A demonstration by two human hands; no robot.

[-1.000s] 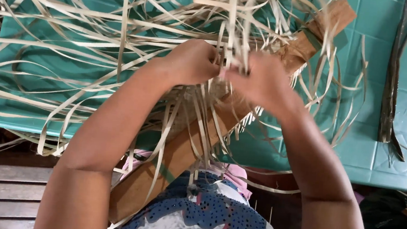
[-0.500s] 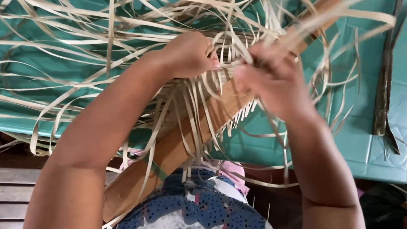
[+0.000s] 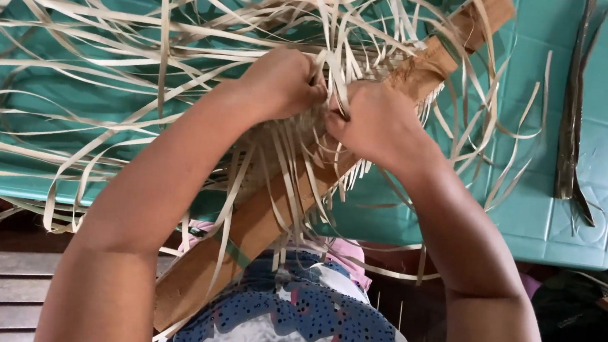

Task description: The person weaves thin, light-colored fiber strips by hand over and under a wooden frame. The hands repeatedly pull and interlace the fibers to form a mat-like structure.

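Pale straw strips (image 3: 182, 58), thin, flat and cream-coloured, fan out in a loose tangle over a teal plastic table (image 3: 599, 145), many of them curling and crossing one another and some hanging off its near edge. They gather toward the middle, where a woven patch sits on a long brown wooden board (image 3: 262, 226) that runs slantwise from the person's lap up to the table's far right part. Both hands meet at that gathered spot, just beside each other. The left hand (image 3: 282, 81) is curled into a tight fist with strips pinched in its fingers, and the right hand (image 3: 378, 122) is likewise closed, its fingers clamped on a few strips right against the board. A dark green leaf strip (image 3: 573, 106) lies apart along the table's right side.
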